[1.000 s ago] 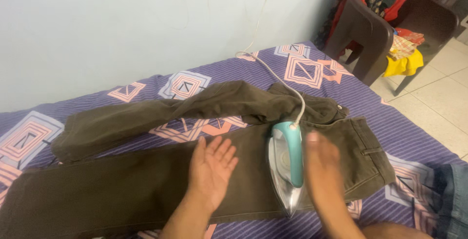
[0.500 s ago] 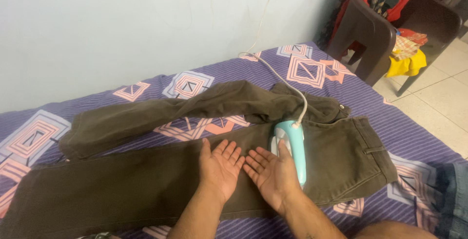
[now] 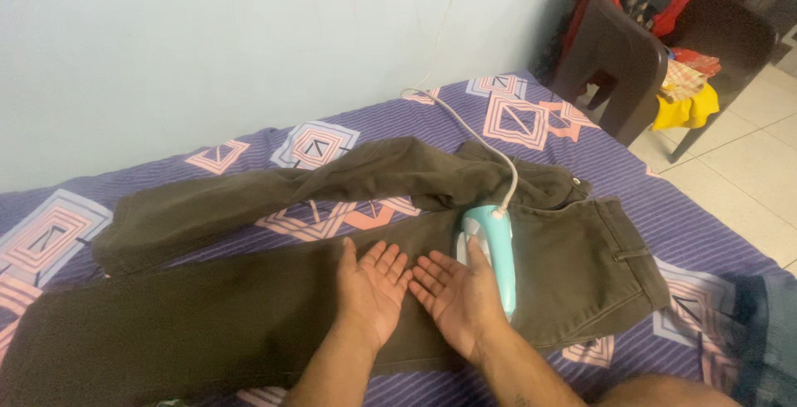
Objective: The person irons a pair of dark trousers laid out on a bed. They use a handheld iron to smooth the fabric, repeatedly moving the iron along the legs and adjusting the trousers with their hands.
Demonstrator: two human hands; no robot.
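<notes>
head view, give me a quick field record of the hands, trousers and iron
left hand: left hand flat, palm down on the trousers, fingers spread
right hand: right hand flat on the trousers beside the left, against the iron
trousers: dark olive trousers spread on the bed, one leg angled away
iron: teal iron on the trousers near the waist, cord running to the wall
surface: purple patterned bedsheet
background: brown plastic chair with clothes

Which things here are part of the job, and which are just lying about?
In use: trousers, iron, its cord, left hand, right hand, both flat on the trousers.
Lying about: chair, clothes on it.
</notes>
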